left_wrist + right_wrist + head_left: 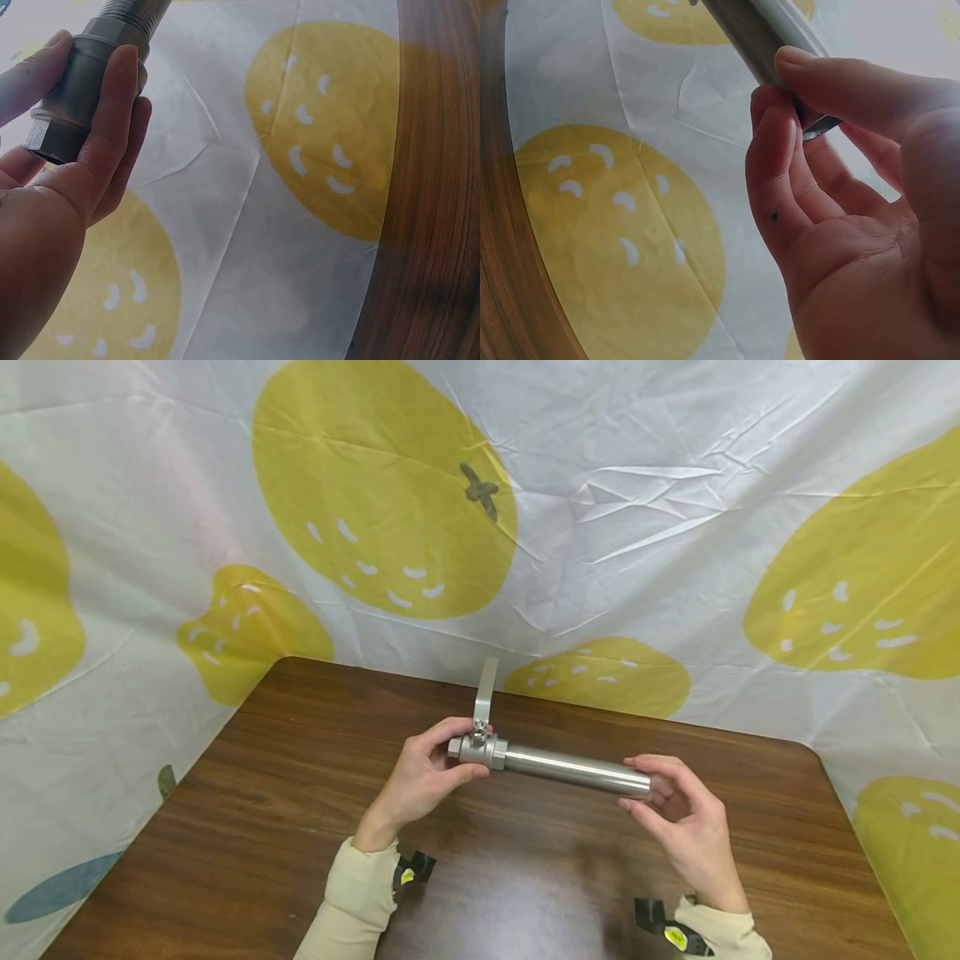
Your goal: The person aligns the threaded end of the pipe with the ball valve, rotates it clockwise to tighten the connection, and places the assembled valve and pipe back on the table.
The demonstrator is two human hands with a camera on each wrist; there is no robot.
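A steel ball valve (476,750) with a long flat lever handle (486,693) is joined to a straight metal pipe (573,768). My left hand (423,775) grips the valve body between thumb and fingers; the lever points away toward the back. In the left wrist view, threads (133,13) show where the pipe meets the valve's hex end (112,31). At the pipe's free end, my right hand (690,822) pinches the tube with thumb and fingertips. The right wrist view shows the pipe's open rim (821,126) between those fingers. Both hands hold the assembly above the table.
Below lies a dark brown wooden table (225,827) with rounded back corners. A white cloth (637,543) printed with yellow fruit hangs behind and around it. Black camera mounts (422,865) sit on both wrists.
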